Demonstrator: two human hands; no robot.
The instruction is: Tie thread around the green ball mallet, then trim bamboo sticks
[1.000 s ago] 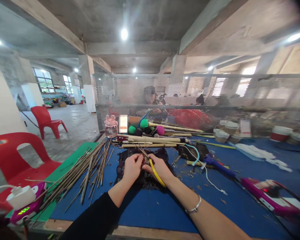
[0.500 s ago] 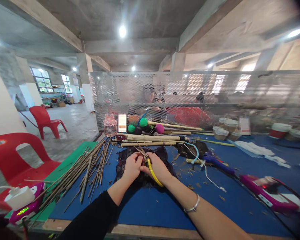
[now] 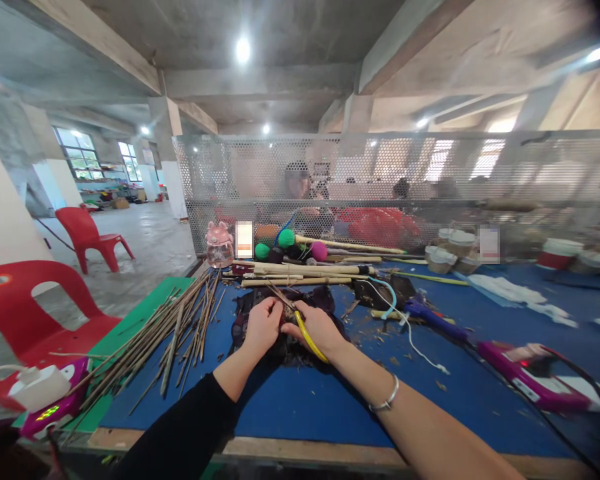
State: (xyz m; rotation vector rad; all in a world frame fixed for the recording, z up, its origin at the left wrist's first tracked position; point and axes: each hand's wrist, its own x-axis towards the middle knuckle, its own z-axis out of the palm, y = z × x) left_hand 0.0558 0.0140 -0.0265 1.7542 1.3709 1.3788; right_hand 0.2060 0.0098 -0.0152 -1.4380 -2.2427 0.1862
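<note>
My right hand (image 3: 320,327) is closed around a pair of scissors with a yellow handle (image 3: 310,339). Their metal blades point up and to the left, past my left hand's fingertips. My left hand (image 3: 264,325) is pinched closed close beside it, over a small brownish bit between the hands, too small and hidden to name. Both hands are above a crumpled dark cloth (image 3: 244,308) spread on the blue table top (image 3: 300,407).
Many thin dry sticks (image 3: 173,340) lie to the left. Pale canes (image 3: 305,270), yarn balls (image 3: 319,251) and a pink bottle (image 3: 219,245) stand before a perforated metal screen (image 3: 260,163). A white cord (image 3: 415,340) and purple device (image 3: 535,373) lie right; a red chair (image 3: 45,300) stands left.
The view has tilted slightly, so the scene sits a little higher. My right thumb and fingers have drawn slightly apart from my left hand, showing more of the brownish bit between them.
</note>
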